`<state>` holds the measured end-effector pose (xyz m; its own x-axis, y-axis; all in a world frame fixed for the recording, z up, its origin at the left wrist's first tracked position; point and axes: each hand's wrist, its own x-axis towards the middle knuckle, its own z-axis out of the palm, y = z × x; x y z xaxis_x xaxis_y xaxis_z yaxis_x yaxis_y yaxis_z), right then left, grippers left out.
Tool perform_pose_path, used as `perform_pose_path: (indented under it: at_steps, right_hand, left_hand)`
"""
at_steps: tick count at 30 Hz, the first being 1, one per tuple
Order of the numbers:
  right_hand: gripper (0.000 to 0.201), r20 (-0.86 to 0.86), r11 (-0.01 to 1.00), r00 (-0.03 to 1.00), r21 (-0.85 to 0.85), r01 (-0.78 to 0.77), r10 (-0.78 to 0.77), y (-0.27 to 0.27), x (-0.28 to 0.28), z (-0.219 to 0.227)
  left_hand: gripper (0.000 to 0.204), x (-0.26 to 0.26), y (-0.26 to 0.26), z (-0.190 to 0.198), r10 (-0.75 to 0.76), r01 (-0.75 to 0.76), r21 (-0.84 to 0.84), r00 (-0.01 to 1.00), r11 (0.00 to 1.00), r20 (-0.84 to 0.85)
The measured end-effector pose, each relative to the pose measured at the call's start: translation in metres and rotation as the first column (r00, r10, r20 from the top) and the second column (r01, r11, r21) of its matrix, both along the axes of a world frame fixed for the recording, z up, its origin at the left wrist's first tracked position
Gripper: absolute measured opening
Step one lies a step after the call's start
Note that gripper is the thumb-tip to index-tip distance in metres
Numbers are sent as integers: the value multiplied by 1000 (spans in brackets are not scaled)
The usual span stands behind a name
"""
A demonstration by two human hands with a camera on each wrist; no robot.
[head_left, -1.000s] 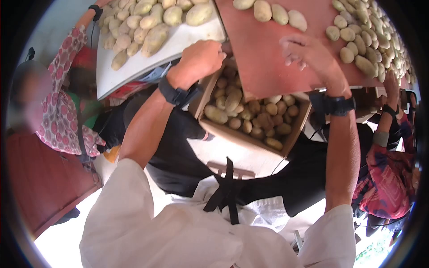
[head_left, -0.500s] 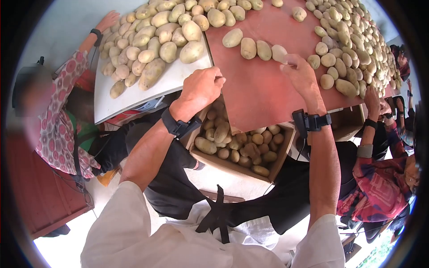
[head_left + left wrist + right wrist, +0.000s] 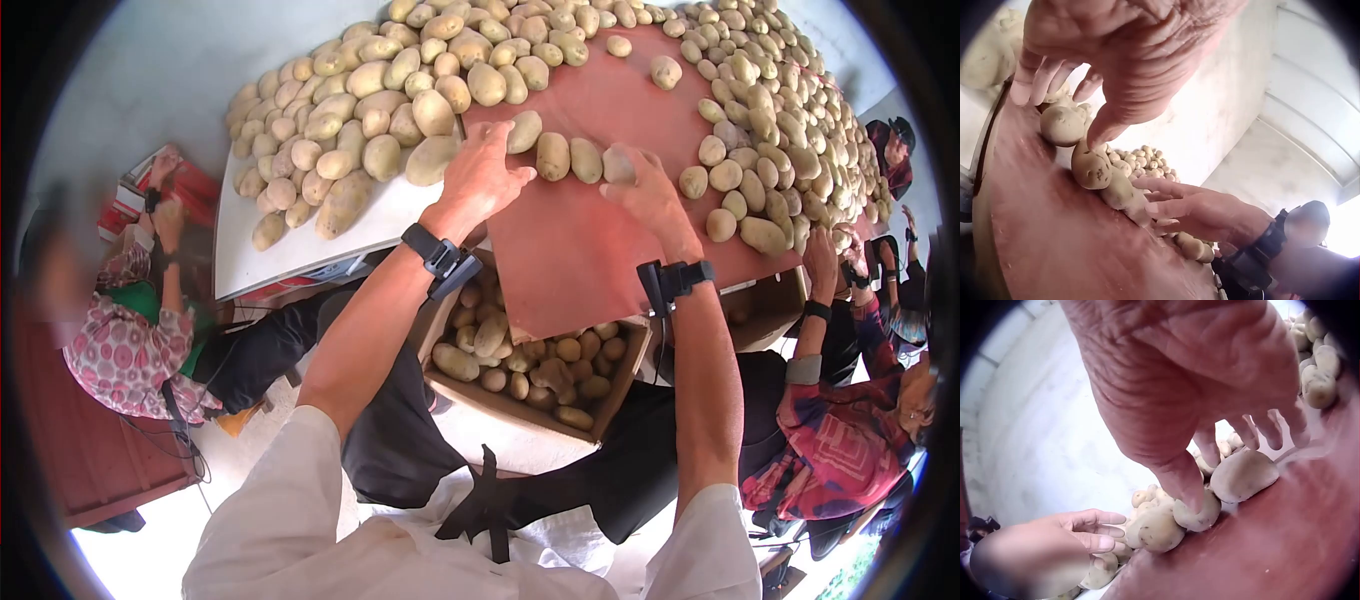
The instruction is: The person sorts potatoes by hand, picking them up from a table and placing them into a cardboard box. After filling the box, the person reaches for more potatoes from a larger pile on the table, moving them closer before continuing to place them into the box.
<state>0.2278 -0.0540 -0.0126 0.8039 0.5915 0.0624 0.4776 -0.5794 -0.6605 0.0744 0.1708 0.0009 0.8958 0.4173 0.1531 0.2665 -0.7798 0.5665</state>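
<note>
A short row of several potatoes lies on the red tabletop (image 3: 560, 245). At the row's left end, my left hand (image 3: 482, 178) reaches over with spread fingers beside an oval potato (image 3: 524, 132). In the left wrist view its thumb tip overlaps a dark-spotted potato (image 3: 1091, 167). My right hand (image 3: 645, 192) is at the other end, its fingers around the far side of the end potato (image 3: 1244, 475) and loosely extended. The right thumb overlaps the neighbouring potato (image 3: 1196, 514) in the right wrist view. Neither hand has closed round a potato.
A large potato heap (image 3: 770, 120) covers the table's right side, and another heap (image 3: 340, 130) lies on the white tabletop (image 3: 235, 255) at left. A cardboard box (image 3: 600, 432) of potatoes stands below the table edge. Other people sit at both sides.
My left hand has moved forward from the table's near edge to the row's left end, its fingers spreading. The right hand has come down to the right end potato. The head view has shifted.
</note>
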Motion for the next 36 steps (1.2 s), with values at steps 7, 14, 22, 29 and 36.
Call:
perform_pose_path:
  at_steps: [7,14,22,29,36]
  right_hand:
    - [84,66,985,992,-142,-94,104,22,7,1]
    - [84,97,951,992,-303,-53,86,37,-2,7]
    - [79,77,949,990,-304,-88,117,24,-26,13]
    - [76,143,955,981,-284,-89,134,-7,-62,10]
    - [69,118,950,986,-302,-82,122,-29,-90,20]
  left_hand:
    - [99,34,5,-5,-170,165,-75,983,983,-62]
    - [83,46,10,-11,-247,245,-25,967,969,-68]
    - [79,22,-4,-11,-268,269,11,961,963,-61]
    - [79,-2,-21,3,-351,354,-8,924,935,-150]
    - [74,-19,-31,16,-398,405,-4,898,914,-187]
